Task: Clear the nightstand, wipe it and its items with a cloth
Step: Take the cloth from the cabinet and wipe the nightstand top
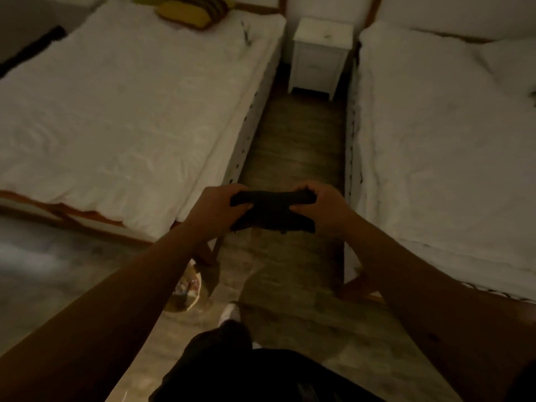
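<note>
Nightstand [320, 53] at aisle's far end between two beds, both hands' fingers curled gripping dark cloth [272, 211].

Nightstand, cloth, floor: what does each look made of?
Nightstand: probably white-painted wood, matte, panelled front. Cloth: dark soft fabric, bunching where the left hand and right hand grip it. Floor: wood-look planks with a slight sheen; real wood or laminate unclear.

No text, label, brand, number or sign can be read anywhere in the dim, blurred view.
</note>
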The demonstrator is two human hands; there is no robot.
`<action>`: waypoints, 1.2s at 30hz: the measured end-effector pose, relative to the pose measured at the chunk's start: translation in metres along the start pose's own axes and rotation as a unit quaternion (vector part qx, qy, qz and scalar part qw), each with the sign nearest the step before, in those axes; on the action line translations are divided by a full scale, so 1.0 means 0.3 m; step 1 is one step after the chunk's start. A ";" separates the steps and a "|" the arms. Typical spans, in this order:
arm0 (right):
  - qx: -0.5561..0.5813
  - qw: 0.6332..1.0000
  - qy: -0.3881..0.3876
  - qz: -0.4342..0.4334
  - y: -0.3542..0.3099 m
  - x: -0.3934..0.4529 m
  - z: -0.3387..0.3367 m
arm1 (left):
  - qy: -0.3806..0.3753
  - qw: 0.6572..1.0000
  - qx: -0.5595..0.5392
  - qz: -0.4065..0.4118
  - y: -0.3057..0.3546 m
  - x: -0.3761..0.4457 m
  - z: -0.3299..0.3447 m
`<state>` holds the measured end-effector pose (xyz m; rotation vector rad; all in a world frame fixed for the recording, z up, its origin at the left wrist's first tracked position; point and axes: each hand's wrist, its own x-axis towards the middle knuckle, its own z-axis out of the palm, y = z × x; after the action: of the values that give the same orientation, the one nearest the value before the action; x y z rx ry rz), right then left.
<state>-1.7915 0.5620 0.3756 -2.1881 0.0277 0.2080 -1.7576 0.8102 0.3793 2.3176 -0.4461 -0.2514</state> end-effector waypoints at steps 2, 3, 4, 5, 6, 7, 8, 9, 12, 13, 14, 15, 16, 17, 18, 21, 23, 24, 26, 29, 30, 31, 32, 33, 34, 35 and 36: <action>-0.001 0.999 0.037 0.009 -0.010 0.120 -0.009 | -0.012 1.000 -0.005 0.014 -0.028 0.161 -0.047; 0.007 0.998 0.051 0.020 -0.016 0.168 -0.012 | -0.029 0.999 -0.009 0.017 -0.043 0.224 -0.070; 0.013 0.997 0.065 0.038 -0.026 0.210 -0.017 | -0.039 0.999 -0.010 0.018 -0.050 0.286 -0.094; 0.017 0.996 0.077 0.045 -0.035 0.258 -0.027 | -0.044 0.999 -0.013 0.021 -0.049 0.351 -0.119; 0.015 0.995 0.082 0.049 -0.046 0.296 -0.037 | -0.045 0.999 -0.009 0.029 -0.049 0.400 -0.136; 0.012 0.995 0.086 0.049 -0.052 0.341 -0.051 | -0.042 0.999 -0.004 0.034 -0.052 0.458 -0.150; 0.013 0.995 0.089 0.053 -0.055 0.383 -0.064 | -0.041 0.998 0.002 0.039 -0.055 0.512 -0.159; 0.013 0.994 0.096 0.053 -0.057 0.424 -0.079 | -0.040 0.998 0.006 0.042 -0.056 0.564 -0.164; 0.015 0.990 0.122 0.067 -0.031 0.554 -0.140 | -0.040 0.998 0.008 0.056 -0.053 0.752 -0.160; 0.016 0.989 0.129 0.070 -0.018 0.600 -0.165 | -0.039 0.997 0.011 0.065 -0.055 0.814 -0.154; 0.019 0.988 0.134 0.071 -0.002 0.650 -0.191 | -0.041 0.996 0.013 0.075 -0.054 0.878 -0.147; 0.021 0.988 0.139 0.070 0.010 0.686 -0.206 | -0.043 0.995 0.016 0.084 -0.052 0.920 -0.144; 0.025 0.987 0.143 0.074 0.040 0.763 -0.245 | -0.044 0.995 0.020 0.086 -0.047 1.015 -0.130; 0.028 0.986 0.145 0.079 0.058 0.814 -0.269 | -0.044 0.995 0.023 0.086 -0.046 1.073 -0.122; 0.029 0.985 0.150 0.079 0.083 0.881 -0.308 | -0.040 0.995 0.027 0.085 -0.036 1.153 -0.114; 0.031 0.986 0.146 0.074 0.134 1.094 -0.448 | -0.027 0.996 0.029 0.074 0.011 1.397 -0.104; 0.030 0.985 0.153 0.067 0.150 1.217 -0.544 | -0.016 0.997 0.026 0.075 0.051 1.533 -0.111; 0.030 0.986 0.154 0.063 0.159 1.278 -0.593 | -0.010 0.997 0.021 0.071 0.072 1.601 -0.115; 0.024 0.986 0.154 0.056 0.165 1.387 -0.681 | 0.002 0.998 0.014 0.067 0.108 1.725 -0.125; 0.013 0.988 0.144 0.048 0.163 1.561 -0.810 | 0.011 0.998 0.012 0.064 0.140 1.918 -0.142; 0.006 0.989 0.145 0.040 0.164 1.616 -0.840 | 0.016 0.998 0.010 0.063 0.141 1.976 -0.147; -0.003 0.988 0.149 0.031 0.168 1.671 -0.867 | 0.019 0.998 0.011 0.061 0.140 2.037 -0.148; -0.008 0.988 0.153 0.028 0.170 1.728 -0.893 | 0.022 0.998 0.011 0.059 0.137 2.101 -0.152; -0.011 0.987 0.159 0.024 0.178 1.799 -0.920 | 0.023 0.998 0.014 0.056 0.132 2.181 -0.155; -0.007 0.986 0.163 0.026 0.188 1.855 -0.937 | 0.025 0.998 0.014 0.058 0.119 2.247 -0.155; -0.003 0.986 0.167 0.029 0.198 1.923 -0.955 | 0.026 0.998 0.014 0.059 0.106 2.325 -0.157; -0.005 0.986 0.167 0.030 0.206 1.984 -0.966 | 0.026 0.998 0.013 0.061 0.093 2.390 -0.158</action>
<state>-1.1704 0.3254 0.3970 -2.2118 0.2818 -0.1266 -1.0902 0.5433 0.3984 2.3066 -0.5646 -0.1255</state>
